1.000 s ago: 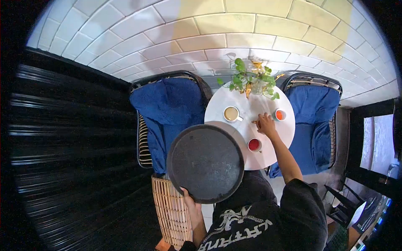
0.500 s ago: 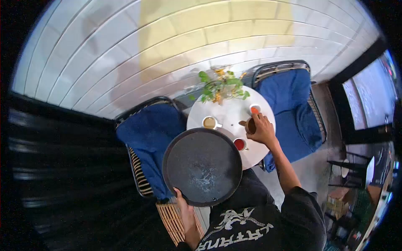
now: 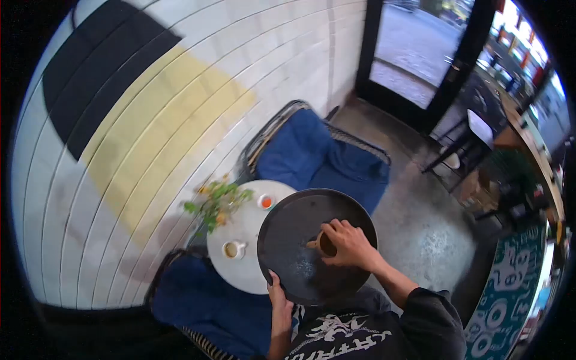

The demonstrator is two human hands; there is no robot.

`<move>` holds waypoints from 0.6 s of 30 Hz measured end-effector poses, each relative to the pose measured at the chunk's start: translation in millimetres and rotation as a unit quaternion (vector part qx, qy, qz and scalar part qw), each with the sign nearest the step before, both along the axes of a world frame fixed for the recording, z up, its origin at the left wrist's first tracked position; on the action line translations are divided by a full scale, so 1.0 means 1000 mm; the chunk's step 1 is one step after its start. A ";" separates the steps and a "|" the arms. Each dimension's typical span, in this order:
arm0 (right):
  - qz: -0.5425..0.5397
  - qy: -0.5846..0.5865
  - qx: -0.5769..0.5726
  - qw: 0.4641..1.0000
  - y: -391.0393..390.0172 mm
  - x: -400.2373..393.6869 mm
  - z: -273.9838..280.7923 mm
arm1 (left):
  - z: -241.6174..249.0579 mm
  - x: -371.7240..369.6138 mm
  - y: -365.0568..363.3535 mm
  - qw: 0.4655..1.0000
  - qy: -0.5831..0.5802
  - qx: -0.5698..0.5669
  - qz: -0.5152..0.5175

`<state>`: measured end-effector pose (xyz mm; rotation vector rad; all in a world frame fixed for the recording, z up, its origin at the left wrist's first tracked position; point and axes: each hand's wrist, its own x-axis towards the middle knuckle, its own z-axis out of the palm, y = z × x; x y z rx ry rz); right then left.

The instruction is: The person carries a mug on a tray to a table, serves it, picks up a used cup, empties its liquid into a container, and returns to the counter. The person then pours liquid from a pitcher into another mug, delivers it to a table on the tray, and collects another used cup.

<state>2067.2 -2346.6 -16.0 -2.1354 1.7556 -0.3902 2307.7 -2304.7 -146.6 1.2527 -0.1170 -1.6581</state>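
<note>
A round black tray (image 3: 288,225) with whitish scuff marks is held before me, my left hand (image 3: 277,294) gripping its near left rim with the thumb on top. My right hand (image 3: 351,245) has its fingers wrapped round a brown cup (image 3: 327,246), which is over the tray's right half, handle pointing left. Partly covered by the tray is a round white table (image 3: 219,264). On it are a white cup of milky coffee (image 3: 232,249) and a small white cup with something orange-red (image 3: 266,202).
A leafy plant with yellow flowers (image 3: 219,204) stands at the table's wall side. Two chairs with blue covers flank the table, one far (image 3: 306,150) and one near (image 3: 204,312). Right of them are a glass door (image 3: 414,60), a black stool (image 3: 459,144) and a counter (image 3: 510,288).
My right hand has brought the brown cup from the table to over the tray. My view has turned right, and the tray now hides the cup of red drink.
</note>
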 end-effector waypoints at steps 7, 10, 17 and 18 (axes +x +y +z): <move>-0.174 0.040 0.004 0.984 0.078 -0.097 0.007 | 0.019 -0.125 -0.005 0.978 0.010 -0.063 -0.200; -0.246 0.035 0.016 0.969 0.117 -0.148 0.013 | 0.015 -0.186 0.009 0.967 -0.055 0.005 -0.247; -0.412 0.034 0.014 0.911 0.193 -0.268 0.002 | 0.042 -0.342 0.067 0.944 -0.082 -0.012 -0.321; -0.447 0.039 0.028 0.893 0.204 -0.283 0.001 | 0.043 -0.362 0.074 0.938 -0.083 -0.013 -0.335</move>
